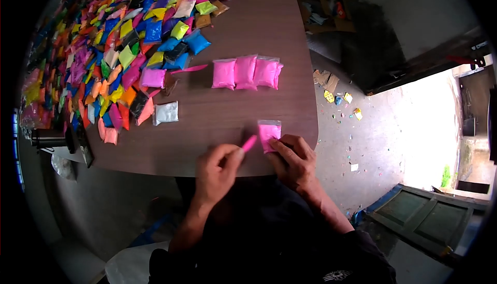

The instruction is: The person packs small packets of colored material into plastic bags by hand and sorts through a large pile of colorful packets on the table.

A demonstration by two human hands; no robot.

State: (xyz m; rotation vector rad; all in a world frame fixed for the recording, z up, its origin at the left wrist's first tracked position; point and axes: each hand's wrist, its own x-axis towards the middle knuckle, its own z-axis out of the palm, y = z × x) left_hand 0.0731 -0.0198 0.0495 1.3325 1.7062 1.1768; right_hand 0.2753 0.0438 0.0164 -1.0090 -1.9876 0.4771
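My left hand (217, 170) is closed in a pinch on a small bright pink piece (249, 143), slightly blurred, just left of a pink packet. My right hand (295, 160) grips the lower part of this pink packet (269, 131) near the table's front edge, its clear top strip pointing away from me. Farther up the table, several pink packets (245, 73) lie side by side, partly overlapping. A thin pink strip (190, 69) rests to their left. Nearer me on the left is a white packet (166, 113).
A large heap of many-coloured packets (124, 56) covers the left of the brown table (207, 126). At the front left edge stands a dark object (52, 138). Scraps and a cardboard piece (327, 80) lie on the floor to the right, near a bright doorway.
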